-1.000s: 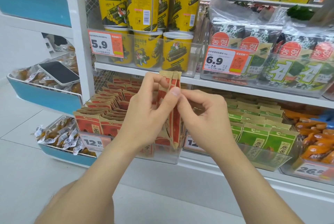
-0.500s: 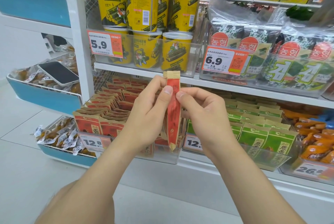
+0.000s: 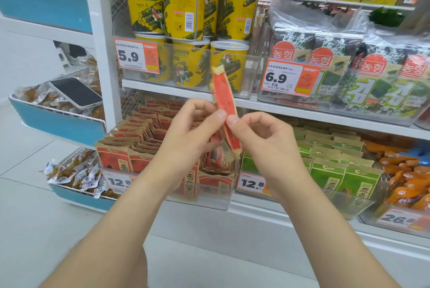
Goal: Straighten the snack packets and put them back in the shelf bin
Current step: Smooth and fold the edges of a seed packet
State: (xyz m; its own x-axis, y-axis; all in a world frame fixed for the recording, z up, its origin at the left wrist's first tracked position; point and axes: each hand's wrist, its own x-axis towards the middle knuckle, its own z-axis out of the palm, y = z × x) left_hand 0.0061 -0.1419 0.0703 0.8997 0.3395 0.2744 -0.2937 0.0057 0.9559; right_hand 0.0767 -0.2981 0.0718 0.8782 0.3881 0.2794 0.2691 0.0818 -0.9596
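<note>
Head view: one look down at two bare hands in front of a shop shelf.
Left hand (image 3: pixel 186 141): thumb and curled fingers pinch the red snack packets (image 3: pixel 223 99) from the left side.
Right hand (image 3: pixel 270 145): thumb and first finger pinch the same packets from the right side.
Red snack packets: seen from the thin edge, held up in the air above the clear bin (image 3: pixel 209 199), top end leaning left. How many there are cannot be told.
Clear bin: on the lower shelf, behind the hands, with rows of more red packets (image 3: pixel 135 134) standing in it.
Next door: green packets (image 3: pixel 335 171) just to the right.
Up top: yellow tubs (image 3: pixel 183 8).
Far left: a phone (image 3: pixel 76 92) lying on snacks in a blue tray (image 3: pixel 58 122).
</note>
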